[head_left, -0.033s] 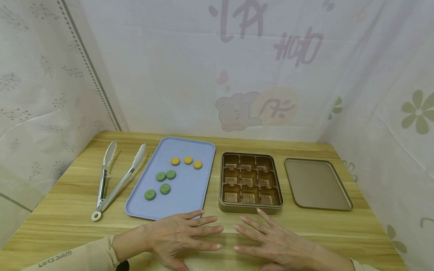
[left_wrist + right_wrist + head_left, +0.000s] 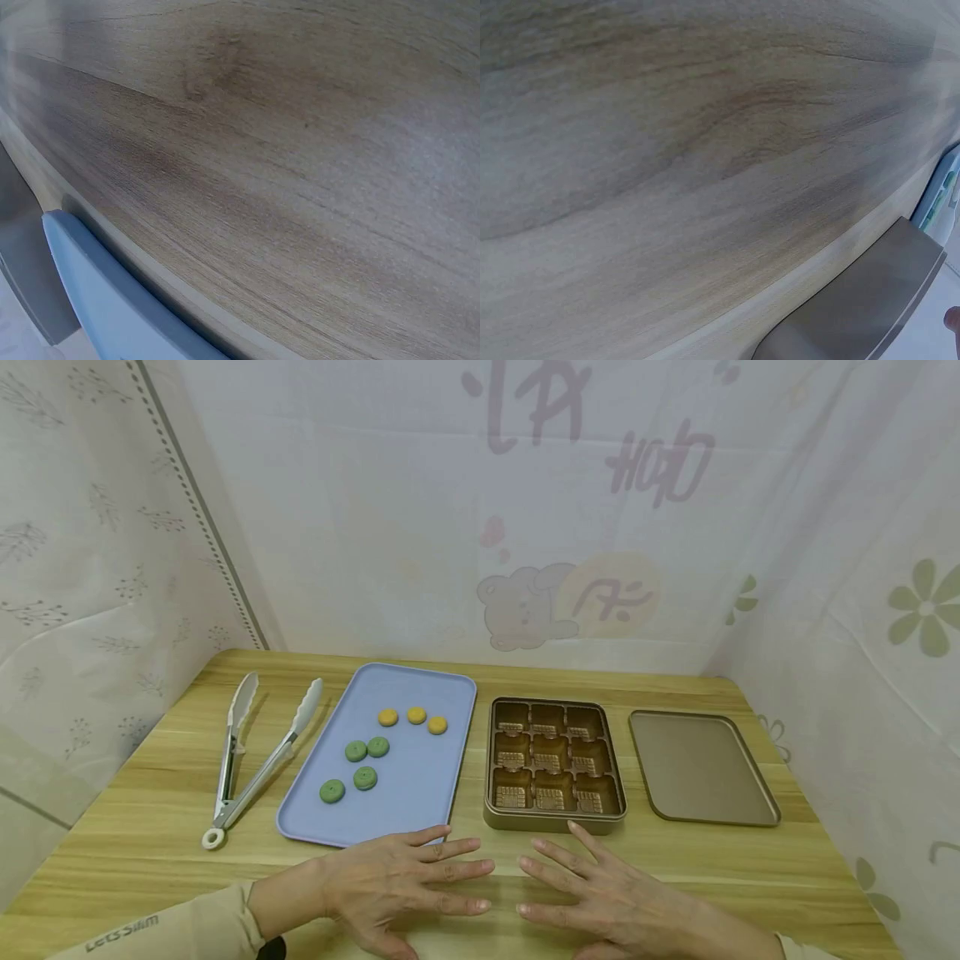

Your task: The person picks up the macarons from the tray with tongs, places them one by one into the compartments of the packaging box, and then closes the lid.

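Both hands are spread with fingers apart, palms down, over the front of the table, and neither holds anything. My left hand (image 2: 408, 885) is at the near edge of a light blue tray (image 2: 405, 814), one finger overlapping its rim. On the tray lie several green macarons (image 2: 365, 778) and three smaller yellow round cookies (image 2: 416, 716). My right hand (image 2: 618, 893) lies just in front of a square bronze tin (image 2: 555, 821), a fingertip close to its front wall. The tin's brown divided insert (image 2: 550, 754) has bare compartments. In the right wrist view a fingertip (image 2: 952, 319) shows beside the tin (image 2: 862, 300).
Metal tongs (image 2: 255, 785) with pale tips lie spread apart left of the tray. The flat bronze lid (image 2: 705, 768) rests right of the tin. A wooden table (image 2: 465, 935) carries everything, with printed cloth (image 2: 375, 527) hanging behind and at both sides.
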Demonstrator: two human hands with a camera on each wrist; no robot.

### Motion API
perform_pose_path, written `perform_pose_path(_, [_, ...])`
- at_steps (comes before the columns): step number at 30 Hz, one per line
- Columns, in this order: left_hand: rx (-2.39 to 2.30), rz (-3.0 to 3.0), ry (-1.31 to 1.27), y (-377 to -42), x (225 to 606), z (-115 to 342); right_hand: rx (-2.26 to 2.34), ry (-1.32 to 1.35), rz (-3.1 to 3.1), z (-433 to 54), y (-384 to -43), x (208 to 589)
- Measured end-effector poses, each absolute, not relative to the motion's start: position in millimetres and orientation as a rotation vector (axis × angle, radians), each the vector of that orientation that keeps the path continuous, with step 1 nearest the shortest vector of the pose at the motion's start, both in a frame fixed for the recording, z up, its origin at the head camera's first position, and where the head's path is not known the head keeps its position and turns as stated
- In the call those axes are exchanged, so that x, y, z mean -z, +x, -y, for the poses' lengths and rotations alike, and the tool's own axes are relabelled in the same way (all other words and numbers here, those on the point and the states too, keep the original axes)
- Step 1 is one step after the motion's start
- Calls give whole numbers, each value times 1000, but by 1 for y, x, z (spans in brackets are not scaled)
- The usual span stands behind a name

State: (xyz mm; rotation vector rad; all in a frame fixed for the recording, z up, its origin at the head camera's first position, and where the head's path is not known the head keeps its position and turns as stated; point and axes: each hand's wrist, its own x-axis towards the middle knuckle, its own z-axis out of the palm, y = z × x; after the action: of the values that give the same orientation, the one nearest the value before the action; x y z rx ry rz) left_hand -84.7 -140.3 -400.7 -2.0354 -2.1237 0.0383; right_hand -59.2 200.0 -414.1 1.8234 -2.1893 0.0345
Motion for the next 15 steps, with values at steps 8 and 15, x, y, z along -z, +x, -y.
perform_pose_path(8, [-51,2155,-2018,-83,401,139,-53,1805,2215,-202,-58,416])
perform_pose_path(15, [70,2200,-1930,-85,402,141,-314,1668,2130,-206,-70,418])
